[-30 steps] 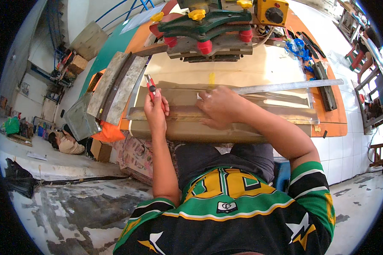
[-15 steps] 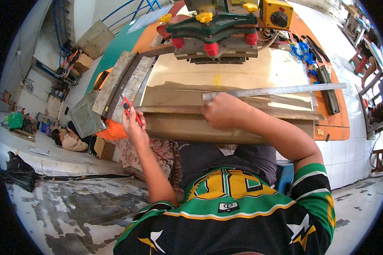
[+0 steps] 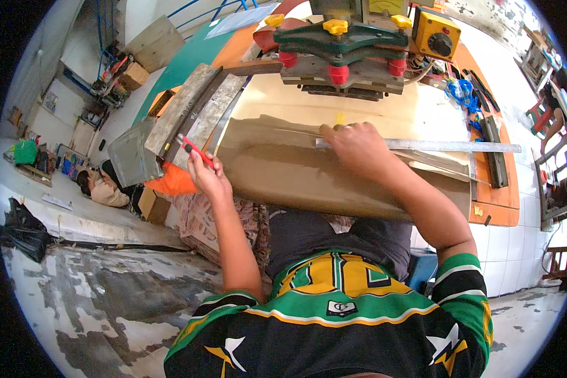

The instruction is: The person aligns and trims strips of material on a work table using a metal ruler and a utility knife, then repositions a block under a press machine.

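Close in, a green, yellow and black jersey [image 3: 334,315] fills the lower view, with both forearms reaching up to the bench. The left hand [image 3: 209,177] is closed around a red-handled tool [image 3: 192,148] (a pen or small cutter, I cannot tell which), and it now sits off the left edge of the brown sheet [image 3: 283,170]. A second ago that hand and tool were over the sheet itself, so it has drawn back and out to the left; I'd judge a mark or cut stroke is just finished, or the hand is pausing between strokes.

The right hand [image 3: 356,148] has stayed put, pressed flat with fingers spread on the long metal ruler [image 3: 435,146], pinning it across the sheet rather than gripping it. The ruler lies in the same line as before.

Farther back stands a green machine with red and yellow knobs [image 3: 340,50], beside a yellow switch box [image 3: 438,34].
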A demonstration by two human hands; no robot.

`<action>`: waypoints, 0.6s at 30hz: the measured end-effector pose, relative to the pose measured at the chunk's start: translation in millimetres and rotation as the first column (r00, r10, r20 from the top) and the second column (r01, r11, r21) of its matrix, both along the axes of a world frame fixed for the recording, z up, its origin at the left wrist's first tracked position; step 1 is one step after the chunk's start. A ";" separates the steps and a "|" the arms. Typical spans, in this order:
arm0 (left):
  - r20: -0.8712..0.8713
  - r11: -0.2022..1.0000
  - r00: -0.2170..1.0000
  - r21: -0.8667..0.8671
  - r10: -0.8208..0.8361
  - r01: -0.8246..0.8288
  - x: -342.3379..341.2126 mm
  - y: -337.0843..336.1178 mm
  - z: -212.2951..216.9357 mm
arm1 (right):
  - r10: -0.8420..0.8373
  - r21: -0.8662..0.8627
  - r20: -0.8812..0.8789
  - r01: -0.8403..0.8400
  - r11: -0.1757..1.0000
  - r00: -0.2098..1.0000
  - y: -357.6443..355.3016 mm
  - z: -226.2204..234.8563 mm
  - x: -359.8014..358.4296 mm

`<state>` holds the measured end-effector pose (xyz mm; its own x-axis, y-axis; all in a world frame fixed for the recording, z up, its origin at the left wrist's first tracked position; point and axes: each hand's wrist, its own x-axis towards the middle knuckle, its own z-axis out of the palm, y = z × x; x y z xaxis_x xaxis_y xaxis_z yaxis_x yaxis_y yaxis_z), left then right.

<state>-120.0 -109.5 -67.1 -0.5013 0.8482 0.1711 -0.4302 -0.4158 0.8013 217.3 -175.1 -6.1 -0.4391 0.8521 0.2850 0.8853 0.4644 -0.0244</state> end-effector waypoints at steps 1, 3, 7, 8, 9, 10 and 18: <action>0.064 0.998 0.996 -0.010 -0.068 0.069 -4.4 6.8 -2.1 | 0.010 0.001 0.001 -0.010 1.000 1.000 0.8 4.0 1.6; 0.081 0.985 0.986 -0.079 -0.146 0.153 -6.5 20.1 -3.4 | -0.031 0.070 0.021 0.029 0.997 0.999 2.2 9.9 7.6; 0.005 0.908 0.936 -0.239 -0.353 0.344 -3.7 29.0 5.1 | 0.000 0.070 0.010 0.000 0.998 1.000 2.2 16.4 9.9; -0.039 0.876 0.909 -0.289 -0.415 0.387 -3.1 28.7 8.3 | 0.014 0.072 0.011 -0.014 0.997 1.000 5.0 12.5 10.9; -0.078 0.882 0.916 -0.314 -0.393 0.352 6.0 24.8 16.1 | 0.026 0.074 0.013 -0.027 0.997 1.000 7.2 9.2 12.0; -0.079 0.881 0.915 -0.314 -0.395 0.353 7.5 23.3 19.2 | 0.024 0.075 0.012 -0.025 0.997 1.000 6.4 6.9 11.0; -0.152 0.885 0.906 -0.326 -0.396 0.332 4.4 18.8 13.3 | 0.013 0.026 -0.022 -0.013 1.000 1.000 1.8 19.7 11.2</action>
<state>-115.6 -90.7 -53.8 -0.1270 0.9911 -0.0407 -0.3163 -0.0016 0.9487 228.5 -173.3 13.6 -0.4434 0.8386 0.3165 0.8787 0.4764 -0.0314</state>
